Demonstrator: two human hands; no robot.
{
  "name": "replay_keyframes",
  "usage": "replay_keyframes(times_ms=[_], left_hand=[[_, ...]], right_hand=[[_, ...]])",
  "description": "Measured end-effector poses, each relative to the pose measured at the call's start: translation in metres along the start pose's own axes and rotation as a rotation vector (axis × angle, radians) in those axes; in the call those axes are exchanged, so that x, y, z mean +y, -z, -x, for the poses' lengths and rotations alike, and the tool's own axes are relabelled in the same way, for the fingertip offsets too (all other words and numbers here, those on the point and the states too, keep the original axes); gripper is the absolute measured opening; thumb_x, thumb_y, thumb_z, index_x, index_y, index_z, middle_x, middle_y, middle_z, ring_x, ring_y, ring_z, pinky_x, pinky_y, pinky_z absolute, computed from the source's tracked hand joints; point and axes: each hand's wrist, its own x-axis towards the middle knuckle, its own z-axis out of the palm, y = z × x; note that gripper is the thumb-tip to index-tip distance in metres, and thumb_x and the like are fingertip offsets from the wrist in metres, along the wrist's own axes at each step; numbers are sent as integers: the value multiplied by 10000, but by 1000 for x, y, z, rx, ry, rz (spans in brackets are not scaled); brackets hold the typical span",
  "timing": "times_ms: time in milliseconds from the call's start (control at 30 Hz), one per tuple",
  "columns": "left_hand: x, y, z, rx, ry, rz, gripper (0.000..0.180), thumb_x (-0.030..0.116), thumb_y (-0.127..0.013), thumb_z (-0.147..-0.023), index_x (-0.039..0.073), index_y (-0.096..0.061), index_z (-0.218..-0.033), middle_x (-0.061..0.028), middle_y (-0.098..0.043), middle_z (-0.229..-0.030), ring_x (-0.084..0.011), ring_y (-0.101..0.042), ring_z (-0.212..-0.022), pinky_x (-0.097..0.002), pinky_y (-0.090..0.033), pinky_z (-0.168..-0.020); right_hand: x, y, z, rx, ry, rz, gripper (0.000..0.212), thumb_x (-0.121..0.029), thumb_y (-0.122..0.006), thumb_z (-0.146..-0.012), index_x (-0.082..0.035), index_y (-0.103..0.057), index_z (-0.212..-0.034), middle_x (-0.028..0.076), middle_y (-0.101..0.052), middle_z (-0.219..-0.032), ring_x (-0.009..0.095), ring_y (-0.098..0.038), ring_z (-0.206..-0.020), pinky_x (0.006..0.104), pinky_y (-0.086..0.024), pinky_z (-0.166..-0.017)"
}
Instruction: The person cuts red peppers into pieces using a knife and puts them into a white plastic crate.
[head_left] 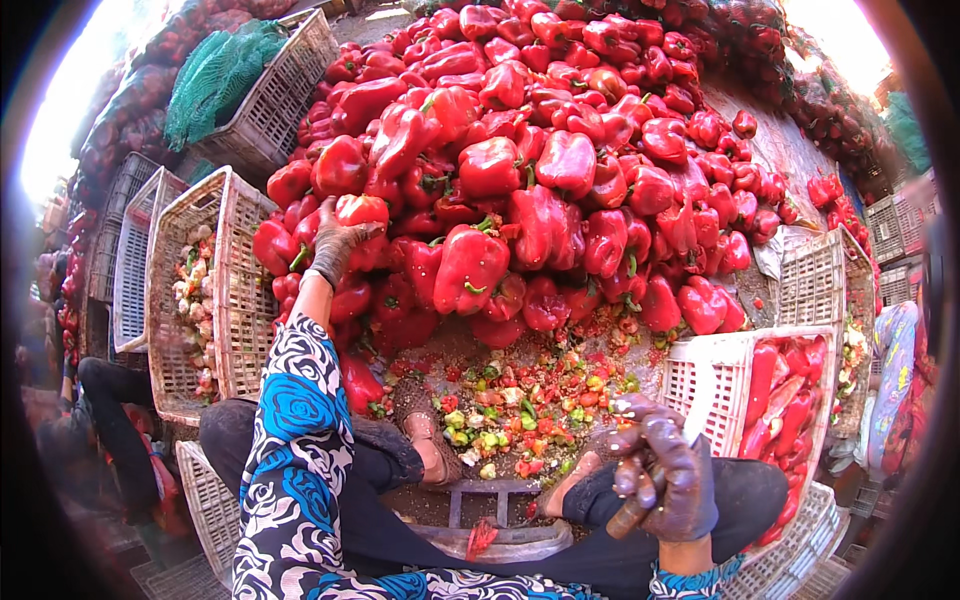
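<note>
My left hand (341, 242), in a dark stained glove, reaches to the near left side of a big heap of red bell peppers. Its fingers close around one red bell pepper (361, 210) at the heap's edge. Over my right knee is my right hand (672, 478), in a stained purplish glove, palm up with the fingers curled in. Something brownish and narrow shows among those fingers, but I cannot make out what it is. Between my feet the ground is strewn with pepper scraps (530, 400), red, green and yellow bits with seeds.
At right, a white plastic crate (705, 385) holds opened red peppers (785, 405). A beige crate (235, 330) of pepper cores (195, 295) stands at left. Behind it, green netting (222, 75) drapes another crate (275, 105). Filled net sacks line the back; other people sit at both sides.
</note>
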Motion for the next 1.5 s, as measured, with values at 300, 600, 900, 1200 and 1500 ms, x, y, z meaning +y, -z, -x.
replay_keyframes(times_ms=[300, 600, 900, 1200, 1500], left_hand=[[51, -50, 82, -331, -100, 473, 862, 170, -918, -595, 87, -413, -1288, -49, -587, -1108, -158, -611, -948, -290, -547, -805], [140, -95, 219, -723, -187, 397, 1212, 460, -928, -473, 32, -283, -1406, -104, -496, -1282, -228, -524, -1173, -364, -465, -979], [162, -108, 254, -482, -229, 367, 921, 457, -857, -651, -11, -405, -1303, -67, -549, -1154, -166, -561, -1018, -294, -486, -872], [183, -72, 244, -477, -112, 526, 686, 570, -596, -873, 31, -503, -1287, -77, -591, -1169, -162, -587, -1035, -321, -503, -868], [183, -103, 302, -630, -22, 585, 653, 476, -697, -833, 4, -525, -1249, -43, -602, -1114, -118, -567, -987, -278, -461, -873]], right_hand=[[20, -18, -19, -301, -4, 298, 327, -238, -523, -989, -7, -578, -1215, 93, -676, -869, 66, -605, -530, 154, -414, -399], [15, -26, -29, -449, 160, 365, 222, -157, -530, -950, 1, -567, -1102, 77, -632, -773, 113, -560, -502, 259, -483, -468], [53, -11, -38, -517, 94, 229, 191, -152, -518, -934, -2, -570, -1039, 101, -652, -760, 134, -580, -459, 238, -441, -380], [79, -3, -38, -437, 489, -128, 303, 22, -601, -896, -29, -565, -1193, 76, -660, -955, 82, -620, -758, 231, -524, -588], [54, 3, -36, -289, 706, 330, 405, -101, -711, -853, -4, -560, -1216, 42, -677, -944, 56, -597, -799, 199, -486, -677]])
